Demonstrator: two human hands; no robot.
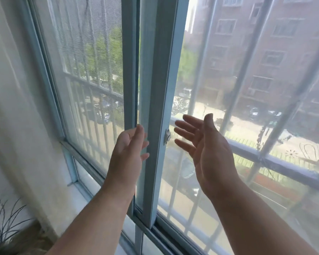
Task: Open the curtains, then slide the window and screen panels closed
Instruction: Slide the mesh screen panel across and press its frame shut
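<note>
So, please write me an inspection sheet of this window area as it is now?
Surface: sill pale, bare where visible.
Job's things: curtain drawn aside at left; screen on left half; glass panel on right, its frame at centre with a latch.
Clutter: plant at lower left.
Hands: left hand open, fingers at the frame edge; right hand open, before the glass, holding nothing.
Cables: nothing seen.
Surroundings: outside bars, trees, parked cars, brick building.

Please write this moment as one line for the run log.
curtain: drawn aside left | left hand: open, at screen frame | right hand: open, near latch
</note>
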